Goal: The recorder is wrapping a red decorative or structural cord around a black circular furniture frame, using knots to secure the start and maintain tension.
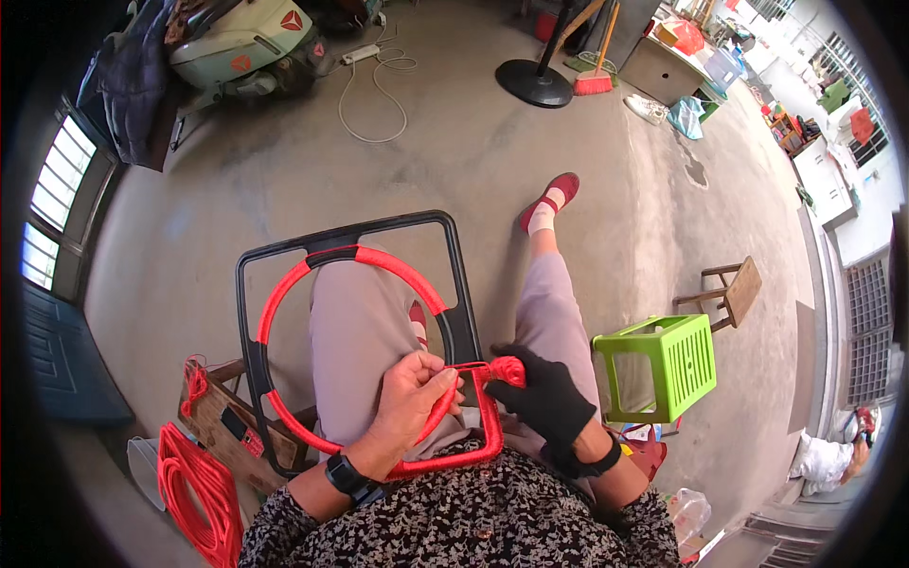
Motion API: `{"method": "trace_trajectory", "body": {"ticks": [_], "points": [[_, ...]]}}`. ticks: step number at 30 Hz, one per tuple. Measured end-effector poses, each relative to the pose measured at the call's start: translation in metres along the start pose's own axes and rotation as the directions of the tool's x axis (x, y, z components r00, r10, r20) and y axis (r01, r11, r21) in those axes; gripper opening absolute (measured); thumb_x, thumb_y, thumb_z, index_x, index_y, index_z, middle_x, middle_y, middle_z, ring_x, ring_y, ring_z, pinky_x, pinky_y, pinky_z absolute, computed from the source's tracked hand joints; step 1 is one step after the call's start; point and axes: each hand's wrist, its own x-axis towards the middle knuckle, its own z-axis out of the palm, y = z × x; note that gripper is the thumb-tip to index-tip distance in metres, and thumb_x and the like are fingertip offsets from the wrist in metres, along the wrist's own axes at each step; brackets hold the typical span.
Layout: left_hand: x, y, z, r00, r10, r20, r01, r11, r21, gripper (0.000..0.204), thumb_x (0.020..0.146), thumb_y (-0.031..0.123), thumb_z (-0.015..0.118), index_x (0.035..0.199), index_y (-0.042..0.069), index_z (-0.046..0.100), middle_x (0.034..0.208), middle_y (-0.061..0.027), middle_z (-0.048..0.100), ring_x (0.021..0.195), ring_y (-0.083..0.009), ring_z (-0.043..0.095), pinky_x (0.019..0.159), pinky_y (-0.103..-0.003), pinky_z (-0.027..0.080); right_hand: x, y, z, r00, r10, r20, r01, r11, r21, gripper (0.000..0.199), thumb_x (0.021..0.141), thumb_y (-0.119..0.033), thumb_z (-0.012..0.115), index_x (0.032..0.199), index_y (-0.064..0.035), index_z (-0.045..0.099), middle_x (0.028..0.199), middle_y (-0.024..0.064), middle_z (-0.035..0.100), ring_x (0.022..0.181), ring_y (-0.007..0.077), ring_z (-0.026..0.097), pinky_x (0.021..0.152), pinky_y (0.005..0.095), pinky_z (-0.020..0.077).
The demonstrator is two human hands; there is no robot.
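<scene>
A black square frame [459, 333] with a round inner ring rests across my lap. Red cord [407, 273] is wound over parts of the ring and around the frame's near right corner. My left hand [409, 402], bare with a dark watch at the wrist, pinches the cord against the frame close to that corner. In a black glove, my right hand [551, 396] grips a small red ball of cord [508, 370] just right of the frame's side bar. A short strand of cord runs between the two hands. The glove hides part of its fingers.
At my left are a wooden bench [222, 428] and a large coil of red cord [194, 492]. A green plastic stool [677, 369] and a small wooden stool [734, 292] stand right. Ahead are a scooter [241, 52], a white cable [379, 140] and a round black base [533, 85].
</scene>
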Motion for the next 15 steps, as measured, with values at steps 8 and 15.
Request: {"method": "trace_trajectory", "body": {"ticks": [8, 15], "points": [[0.001, 0.001, 0.001, 1.0, -0.007, 0.002, 0.007, 1.0, -0.031, 0.011, 0.089, 0.006, 0.057, 0.095, 0.002, 0.048, 0.082, -0.0105, 0.062, 0.065, -0.0156, 0.062, 0.054, -0.027, 0.054, -0.003, 0.0, 0.004, 0.974, -0.051, 0.219, 0.049, 0.999, 0.013, 0.025, 0.082, -0.019, 0.065, 0.1, -0.0015, 0.063, 0.074, 0.0109, 0.066, 0.068, 0.0137, 0.063, 0.062, 0.0305, 0.0491], [0.0, 0.008, -0.002, 0.994, -0.098, 0.048, 0.104, 0.984, -0.143, 0.012, 0.091, 0.013, 0.057, 0.09, 0.003, 0.052, 0.082, -0.0117, 0.063, 0.065, -0.0173, 0.063, 0.054, -0.029, 0.054, 0.002, 0.059, -0.029, 0.96, 0.179, 0.214, -0.265, 0.823, 0.502, 0.018, 0.088, -0.019, 0.054, 0.092, -0.0028, 0.062, 0.059, -0.0017, 0.05, 0.05, 0.0063, 0.047, 0.046, 0.0219, 0.0373]]}}
